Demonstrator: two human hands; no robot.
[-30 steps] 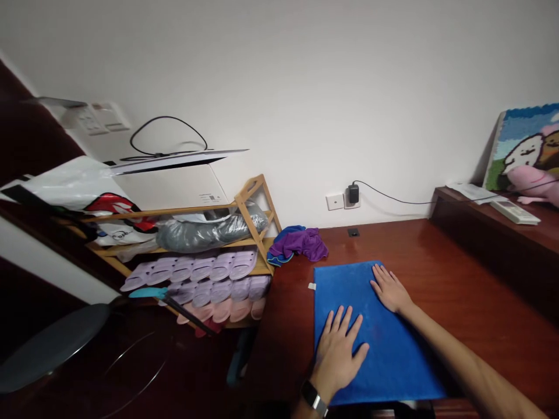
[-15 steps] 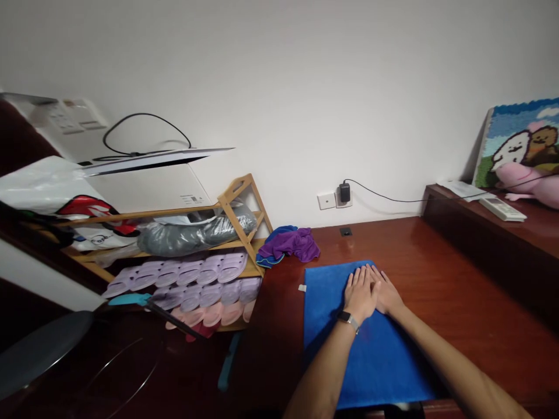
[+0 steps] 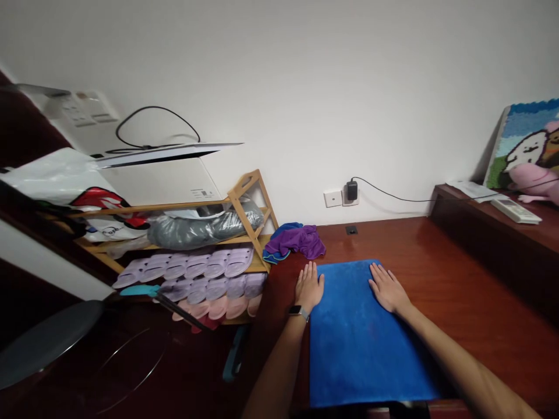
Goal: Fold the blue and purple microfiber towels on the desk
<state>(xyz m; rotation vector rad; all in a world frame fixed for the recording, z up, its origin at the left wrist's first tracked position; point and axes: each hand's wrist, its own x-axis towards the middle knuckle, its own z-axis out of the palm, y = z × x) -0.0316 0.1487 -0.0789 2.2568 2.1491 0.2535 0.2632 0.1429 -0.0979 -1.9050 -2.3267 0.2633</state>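
A blue cloth (image 3: pixel 358 337) lies spread flat on the dark red wooden table (image 3: pixel 471 291). At its upper left corner my left hand (image 3: pixel 309 288), with a watch on the wrist, rests palm down across the edge, fingers stretched out. My right hand (image 3: pixel 388 288) lies flat at the cloth's upper right corner, fingers extended. Neither hand grips anything. Beyond my left hand, a crumpled purple cloth (image 3: pixel 301 241) and a blue one (image 3: pixel 273 256) sit together at the table's back left corner.
Left of the table stands a wooden rack (image 3: pixel 248 212) with rows of lilac and pink slippers (image 3: pixel 205 265). A black charger (image 3: pixel 351 190) is plugged into the wall. On the raised shelf at right are a remote (image 3: pixel 515 211) and a pink plush toy (image 3: pixel 535 180).
My hands, together at the cloth's top middle before, have moved apart. The left went to the upper left corner, and the right sits at the upper right. The camera view shifted slightly.
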